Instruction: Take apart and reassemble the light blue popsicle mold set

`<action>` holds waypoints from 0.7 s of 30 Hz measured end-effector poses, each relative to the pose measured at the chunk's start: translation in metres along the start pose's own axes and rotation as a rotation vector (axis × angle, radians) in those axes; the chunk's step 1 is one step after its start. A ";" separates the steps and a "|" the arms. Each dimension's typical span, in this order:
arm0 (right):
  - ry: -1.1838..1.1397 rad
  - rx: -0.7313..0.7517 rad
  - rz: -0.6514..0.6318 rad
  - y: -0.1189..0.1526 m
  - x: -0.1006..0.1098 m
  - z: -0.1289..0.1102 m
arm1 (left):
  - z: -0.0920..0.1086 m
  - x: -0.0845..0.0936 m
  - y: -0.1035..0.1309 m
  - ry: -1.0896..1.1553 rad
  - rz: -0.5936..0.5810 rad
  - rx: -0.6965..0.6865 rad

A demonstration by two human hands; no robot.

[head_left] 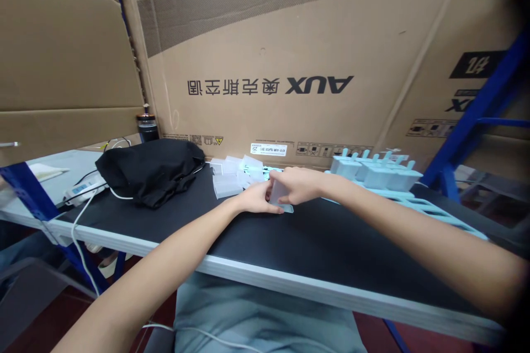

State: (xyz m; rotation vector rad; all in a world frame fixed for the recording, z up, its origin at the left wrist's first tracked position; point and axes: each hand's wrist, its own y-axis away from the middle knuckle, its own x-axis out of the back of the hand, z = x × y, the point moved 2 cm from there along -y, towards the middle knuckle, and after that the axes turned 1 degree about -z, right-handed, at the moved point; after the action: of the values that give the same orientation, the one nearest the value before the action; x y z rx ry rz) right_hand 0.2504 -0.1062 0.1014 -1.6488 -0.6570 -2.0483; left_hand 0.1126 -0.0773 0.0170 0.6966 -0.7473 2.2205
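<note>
Over the black table top, my left hand (257, 198) and my right hand (301, 183) meet on one translucent popsicle mold cup (280, 192). My left fingers are closed on its near side, while my right fingers grip it from above. Part of the cup is hidden behind the fingers. Just left of it lies a group of several frosted mold cups (227, 185), with small light-blue pieces (247, 169) among them. To the right, several blue popsicle molds (372, 172) with upright stick handles stand in a light-blue slotted rack (434, 208).
A black cloth (151, 171) lies on the left of the table (323, 242), near a white power strip (85, 190) and cables. Behind stands a dark bottle (147, 128). A large cardboard sheet (256, 38) closes off the back, and a blue metal post (484, 105) rises at right.
</note>
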 end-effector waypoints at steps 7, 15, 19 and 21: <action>-0.081 0.059 0.029 0.005 -0.002 -0.007 | 0.000 -0.001 -0.001 -0.024 0.019 -0.003; -0.075 0.036 0.100 0.005 -0.007 -0.009 | 0.001 -0.001 -0.001 -0.058 0.033 -0.005; -0.038 -0.035 0.085 0.006 -0.007 -0.013 | 0.004 0.000 0.000 -0.054 0.031 -0.003; -0.010 -0.070 0.083 0.006 -0.007 -0.013 | 0.004 0.000 0.000 -0.042 0.027 -0.005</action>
State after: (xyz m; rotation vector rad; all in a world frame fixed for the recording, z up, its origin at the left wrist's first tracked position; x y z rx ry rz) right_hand 0.2452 -0.1193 0.0926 -1.6972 -0.5159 -2.0266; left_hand 0.1137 -0.0806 0.0196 0.7373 -0.7874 2.2331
